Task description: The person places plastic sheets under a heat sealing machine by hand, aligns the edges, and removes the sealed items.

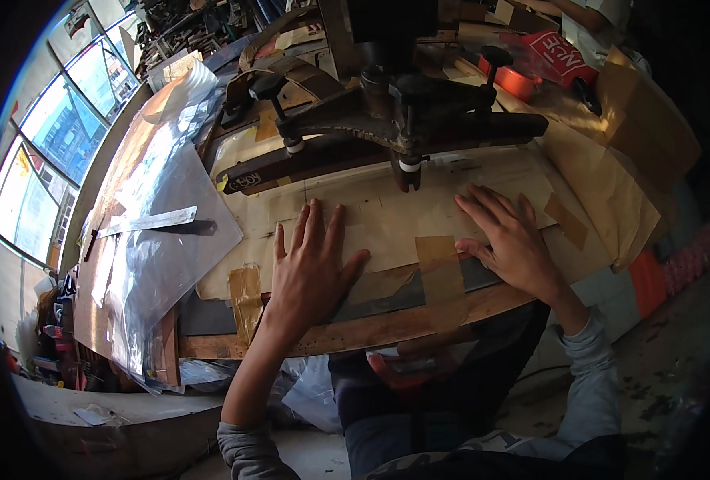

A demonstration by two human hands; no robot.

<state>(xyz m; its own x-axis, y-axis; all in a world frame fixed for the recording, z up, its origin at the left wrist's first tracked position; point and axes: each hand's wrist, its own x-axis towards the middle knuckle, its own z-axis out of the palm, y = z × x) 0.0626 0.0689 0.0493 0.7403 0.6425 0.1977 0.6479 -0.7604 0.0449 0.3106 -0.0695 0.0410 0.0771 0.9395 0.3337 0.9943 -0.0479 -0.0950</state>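
Note:
My left hand lies flat with fingers spread on a pale sheet that covers the work table. To its right, my right hand rests on the same sheet, fingers apart and thumb out. Neither hand holds anything. Brown tape runs over the sheet's near edge between the hands, and another strip of brown tape sits left of my left wrist. Just beyond my fingertips stands a dark metal press with a long bar across the sheet. Whether the bar touches the sheet, I cannot tell.
A metal ruler lies on clear plastic sheeting at the left, near the windows. Brown paper spreads over the right side. A red bag and an orange-red round thing are at the back right, where another person stands.

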